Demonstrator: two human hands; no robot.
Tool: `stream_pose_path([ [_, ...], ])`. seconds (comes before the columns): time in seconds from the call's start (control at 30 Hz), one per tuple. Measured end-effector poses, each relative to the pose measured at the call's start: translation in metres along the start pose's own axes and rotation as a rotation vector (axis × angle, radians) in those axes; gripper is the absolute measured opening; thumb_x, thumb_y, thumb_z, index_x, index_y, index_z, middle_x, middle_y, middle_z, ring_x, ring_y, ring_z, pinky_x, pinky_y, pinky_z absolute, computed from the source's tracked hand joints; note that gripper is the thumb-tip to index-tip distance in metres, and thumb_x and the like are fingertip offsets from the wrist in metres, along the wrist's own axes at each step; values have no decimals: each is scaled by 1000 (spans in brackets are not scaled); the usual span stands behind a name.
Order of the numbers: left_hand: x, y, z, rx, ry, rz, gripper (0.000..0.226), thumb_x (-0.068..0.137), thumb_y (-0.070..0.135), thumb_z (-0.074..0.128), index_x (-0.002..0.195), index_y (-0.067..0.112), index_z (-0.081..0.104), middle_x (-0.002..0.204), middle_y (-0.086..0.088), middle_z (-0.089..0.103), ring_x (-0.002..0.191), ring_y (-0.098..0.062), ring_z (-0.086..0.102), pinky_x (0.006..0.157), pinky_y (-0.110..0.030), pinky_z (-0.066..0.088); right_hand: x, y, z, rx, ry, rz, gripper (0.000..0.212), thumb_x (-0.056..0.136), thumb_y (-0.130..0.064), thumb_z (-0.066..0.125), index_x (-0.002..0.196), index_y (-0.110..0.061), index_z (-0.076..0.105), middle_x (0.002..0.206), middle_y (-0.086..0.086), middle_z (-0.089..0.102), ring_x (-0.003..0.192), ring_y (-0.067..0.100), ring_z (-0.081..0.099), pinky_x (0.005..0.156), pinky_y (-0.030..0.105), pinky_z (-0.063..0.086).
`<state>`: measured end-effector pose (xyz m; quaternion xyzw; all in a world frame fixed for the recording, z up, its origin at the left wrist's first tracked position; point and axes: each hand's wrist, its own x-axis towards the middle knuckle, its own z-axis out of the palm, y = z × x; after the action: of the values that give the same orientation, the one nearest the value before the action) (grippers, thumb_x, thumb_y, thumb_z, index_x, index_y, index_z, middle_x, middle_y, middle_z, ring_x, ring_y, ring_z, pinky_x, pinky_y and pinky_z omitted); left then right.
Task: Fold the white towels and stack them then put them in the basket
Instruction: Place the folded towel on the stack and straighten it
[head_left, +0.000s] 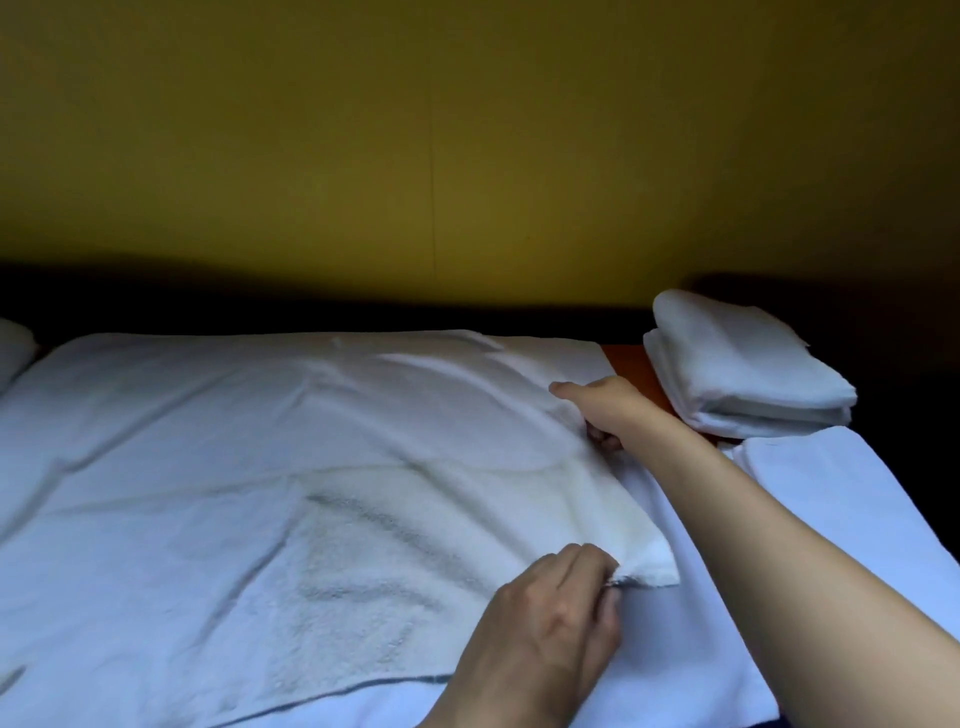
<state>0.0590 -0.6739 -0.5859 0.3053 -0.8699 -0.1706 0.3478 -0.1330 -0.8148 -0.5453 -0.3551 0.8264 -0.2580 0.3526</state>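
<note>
Currently both hands pinch the spread white terry towel (322, 467) along its right edge, ready to fold. Left hand (550, 618) grips the near corner; right hand (608, 410) grips farther up.

— Position of the spread towel (260, 467)?

— Flat across the surface, filling the left and centre. The left hand (550, 623) pinches its near right corner; the right hand (608, 410) grips its right edge farther back.

— To the right?

— A folded stack (743, 369) at the far right, resting on the table (631, 364); another folded towel (857, 499) just in front of it.
</note>
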Motion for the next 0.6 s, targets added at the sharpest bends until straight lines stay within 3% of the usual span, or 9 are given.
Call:
stream_pose_path([
  [0.1,-5,11,-12,-111,-4,-43,8,82,21,58,89,21,56,75,7,50,66,-11,49,56,-25,45,5,0,7,175,-21,56,43,83,-48,75,73,-11,54,52,4,45,44,21,41,47,26,32],
  [0.2,-11,23,-22,-226,-24,-200,10,75,27,46,85,27,45,72,7,46,63,-10,40,60,-25,43,3,2,14,335,-58,71,31,85,-32,77,71,-10,59,49,5,50,39,19,43,47,26,37],
  [0.27,-14,28,-29,-310,-5,-264,13,70,35,37,82,31,38,67,8,44,62,-11,37,60,-24,37,3,3,14,402,21,33,20,87,-23,75,91,-4,69,70,12,66,54,25,59,58,33,50],
  [0.3,-14,30,-34,-341,-8,-287,14,68,38,33,81,33,36,65,10,43,62,-12,36,59,-23,34,4,3,10,413,79,11,25,88,-22,75,101,-2,70,83,15,70,65,28,65,66,37,56],
  [0.4,-9,36,-51,-422,-8,-341,14,73,45,29,81,35,32,61,8,42,63,-17,33,60,-29,32,-4,-5,-12,485,169,-42,31,92,-21,71,115,-1,67,105,19,70,81,31,68,76,41,58],
  [0.53,-3,49,-70,-513,75,-358,29,90,63,35,87,34,37,58,12,47,58,-14,45,57,-22,35,-25,-17,-36,525,219,-34,31,86,-30,73,104,-5,71,98,20,74,86,37,72,83,52,58],
  [0.6,-6,53,-82,-532,76,-376,32,94,60,44,82,31,36,56,12,46,54,-9,42,54,-17,31,-38,-23,-35,508,210,-34,30,90,-27,69,105,-1,69,93,17,72,77,32,69,73,40,56],
])
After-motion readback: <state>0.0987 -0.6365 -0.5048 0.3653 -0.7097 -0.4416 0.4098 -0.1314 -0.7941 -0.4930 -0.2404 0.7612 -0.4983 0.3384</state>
